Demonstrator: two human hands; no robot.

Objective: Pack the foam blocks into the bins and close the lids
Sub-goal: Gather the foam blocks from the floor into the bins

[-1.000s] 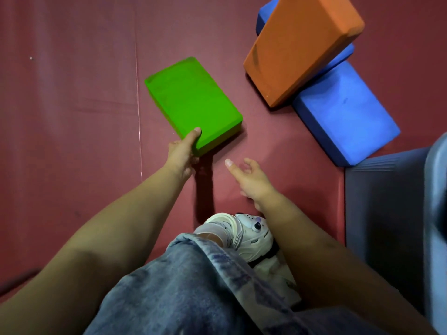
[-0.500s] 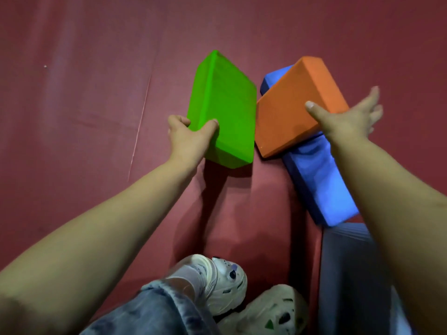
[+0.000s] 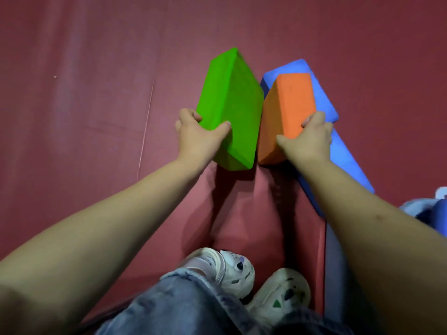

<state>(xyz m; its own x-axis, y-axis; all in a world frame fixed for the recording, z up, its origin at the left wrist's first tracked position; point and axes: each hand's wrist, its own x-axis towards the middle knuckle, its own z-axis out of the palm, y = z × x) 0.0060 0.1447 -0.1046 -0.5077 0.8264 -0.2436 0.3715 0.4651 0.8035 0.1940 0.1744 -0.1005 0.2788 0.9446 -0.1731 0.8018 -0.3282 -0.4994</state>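
We are looking down at a dark red, smooth matte floor mat (image 3: 84, 117) that is filling nearly the whole view. A thin pale seam line (image 3: 145, 128) is running across the mat on the left, tilted slightly from vertical, and a small white speck (image 3: 55, 76) is lying further left. Light is falling from above, casting soft dark shadows (image 3: 232, 194) on the mat. A straight vertical mat edge (image 3: 324, 262) is showing at lower right.
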